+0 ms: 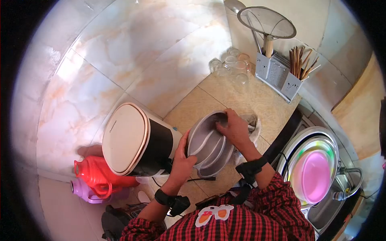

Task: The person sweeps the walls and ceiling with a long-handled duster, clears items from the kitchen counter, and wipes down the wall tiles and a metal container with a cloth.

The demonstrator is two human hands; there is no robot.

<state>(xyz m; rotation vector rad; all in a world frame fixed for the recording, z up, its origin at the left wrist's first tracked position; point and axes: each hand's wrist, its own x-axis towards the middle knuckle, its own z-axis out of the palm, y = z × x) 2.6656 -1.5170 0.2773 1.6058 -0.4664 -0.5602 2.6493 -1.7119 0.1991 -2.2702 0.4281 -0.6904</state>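
A grey metal divided pot (199,140), with a curved wall across its inside, is tilted between my two hands. My left hand (183,162) grips its left rim, fingers on the outside and thumb over the edge. At the upper right rim, my right hand (236,126) is closed on the pot, with its thumb inside. Left of the pot stands a rice-cooker-like appliance (124,138) with a cream lid and a black front. Behind my right wrist is a partly hidden pale dish (255,132) with something dark in it.
Upturned glasses (231,64) stand by the wall, next to a chopstick rack (277,74) holding a strainer (267,22). A sink (327,213) with stacked basins, a pink basin (315,176) on top, is at right. Red (94,172) and purple flasks are at left.
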